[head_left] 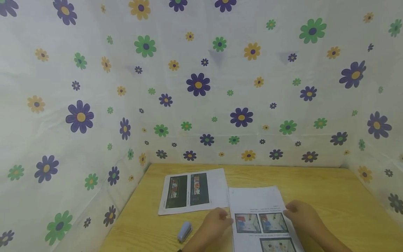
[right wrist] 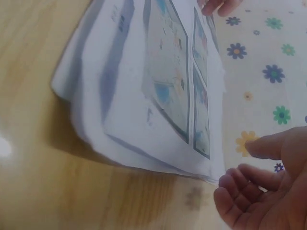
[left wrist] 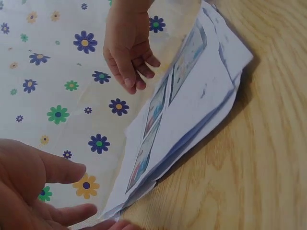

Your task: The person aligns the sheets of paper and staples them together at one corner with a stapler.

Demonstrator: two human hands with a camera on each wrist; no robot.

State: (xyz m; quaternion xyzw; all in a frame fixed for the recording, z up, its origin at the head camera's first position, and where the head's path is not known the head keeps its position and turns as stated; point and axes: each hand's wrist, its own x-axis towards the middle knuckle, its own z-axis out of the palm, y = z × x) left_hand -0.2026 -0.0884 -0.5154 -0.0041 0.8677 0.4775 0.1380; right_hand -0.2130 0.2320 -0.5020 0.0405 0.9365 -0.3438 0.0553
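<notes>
A stack of printed paper sheets (head_left: 252,203) with colour pictures stands between my two hands, its sheets slightly fanned along the near edges in both wrist views. At its left edge is my left hand (head_left: 216,224), thumb and fingers spread apart in the left wrist view. On the opposite edge, my right hand (head_left: 302,217) has its fingertips at the paper, thumb held away from the loosely bent fingers in the right wrist view. Neither hand pinches the sheets. A light blue stapler (head_left: 184,231) lies on the table left of my left hand.
Another printed sheet or stack (head_left: 217,189) with two dark pictures lies behind and to the left, close against the first stack. The wooden table (head_left: 330,196) is bordered at the back and sides by a white flower-patterned cloth (head_left: 176,115).
</notes>
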